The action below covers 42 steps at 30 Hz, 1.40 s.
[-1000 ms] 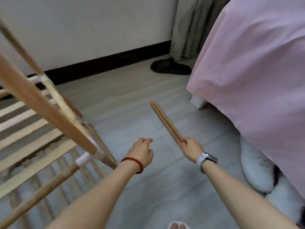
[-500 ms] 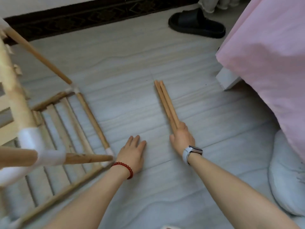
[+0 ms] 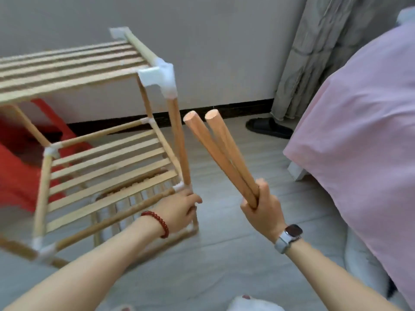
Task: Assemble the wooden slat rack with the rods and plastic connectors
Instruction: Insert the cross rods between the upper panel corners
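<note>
- While the bed (image 3: 359, 131) with its pink cover fills my right side, it only marks the edge of the free floor (image 3: 224, 254) I'm working on, so everything gets handled out to my left and centre.
- Next in size, the wooden slat rack (image 3: 89, 131) stands on that floor to my left, two slatted tiers showing, the uprights running up to white corners; it looks a little tilted, and I judge that's because I'm steadying it for the next fitting.
- Behind it sits a red stool (image 3: 18, 164), out of play.
- Now my left hand (image 3: 179, 209) is curled round the rack's near front corner, right where the upright meets the lower rail. That hold keeps the frame from sliding or rocking, I'd say, when something gets pushed into it.
- Up comes my right hand (image 3: 262, 212), fingers clamped round the lower ends of two rods (image 3: 220, 153), held off the floor. They fan apart toward the top and point up toward the rack's upper corner, close beside the front upright but not touching it.
- Smallest of the lot, the plastic connector (image 3: 159, 79) caps that upper front corner. Whether it has a free socket facing the rods, I can't tell from here.
- A dark slipper (image 3: 269, 127) lies by the curtain (image 3: 314, 52), well clear.
</note>
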Available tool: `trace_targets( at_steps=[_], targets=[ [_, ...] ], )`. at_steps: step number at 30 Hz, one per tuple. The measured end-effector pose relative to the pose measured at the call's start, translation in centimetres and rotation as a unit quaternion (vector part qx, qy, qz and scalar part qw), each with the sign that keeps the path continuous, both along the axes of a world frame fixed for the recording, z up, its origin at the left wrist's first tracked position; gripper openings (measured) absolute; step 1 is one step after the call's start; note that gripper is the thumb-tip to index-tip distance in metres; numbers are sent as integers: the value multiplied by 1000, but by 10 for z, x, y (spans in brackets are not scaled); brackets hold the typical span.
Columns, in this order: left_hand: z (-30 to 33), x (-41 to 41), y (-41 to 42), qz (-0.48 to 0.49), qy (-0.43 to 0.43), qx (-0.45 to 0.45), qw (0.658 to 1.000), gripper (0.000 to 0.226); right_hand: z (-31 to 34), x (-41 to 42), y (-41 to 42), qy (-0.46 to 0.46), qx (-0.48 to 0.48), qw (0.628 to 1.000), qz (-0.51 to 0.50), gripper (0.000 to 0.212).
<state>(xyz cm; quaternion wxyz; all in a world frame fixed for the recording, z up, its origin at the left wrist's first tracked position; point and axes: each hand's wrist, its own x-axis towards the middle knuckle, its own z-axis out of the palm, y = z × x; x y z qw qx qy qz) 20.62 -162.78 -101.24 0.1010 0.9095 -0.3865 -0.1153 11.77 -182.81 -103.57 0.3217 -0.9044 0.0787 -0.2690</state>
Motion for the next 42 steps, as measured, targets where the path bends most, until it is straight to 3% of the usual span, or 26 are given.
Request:
trace_targets(
  at_steps=[2,5,10,13,15,18,22,27,31,33,35,38,42],
  targets=[
    [36,-10,28,12,-36,-1,999,34,39,-1,18,-51,-71,993,80,30],
    [79,-25,74,47,-100,-35,993,29,91,7,49,-125,-106,974,160,31],
    [155,-34,148,74,-312,-163,933,35,199,37,135,-190,-139,963,131,43],
    [199,-29,177,140,-391,-194,889,32,257,74,182,-74,-247,964,67,43],
    [215,-18,198,226,-411,-196,861,29,280,105,208,-7,-302,951,60,32],
    [213,-6,220,352,-377,-203,832,21,282,144,228,89,-342,930,97,25],
    [196,-1,246,397,-262,-346,809,20,268,166,234,183,-307,916,182,29],
    [187,-4,245,477,-107,-554,674,22,268,160,226,166,-295,917,212,31],
    [177,-10,240,461,-60,-635,617,21,270,151,221,96,-258,934,229,31],
    [174,-14,243,462,-59,-637,614,23,270,144,216,-3,-223,947,232,20],
    [172,-13,248,462,-58,-629,623,25,273,134,211,-56,-102,963,245,10],
    [168,-10,251,455,-53,-612,645,31,281,116,208,-34,96,947,306,9],
    [170,-13,250,456,-62,-617,638,33,284,100,216,34,197,915,350,22]
  ],
)
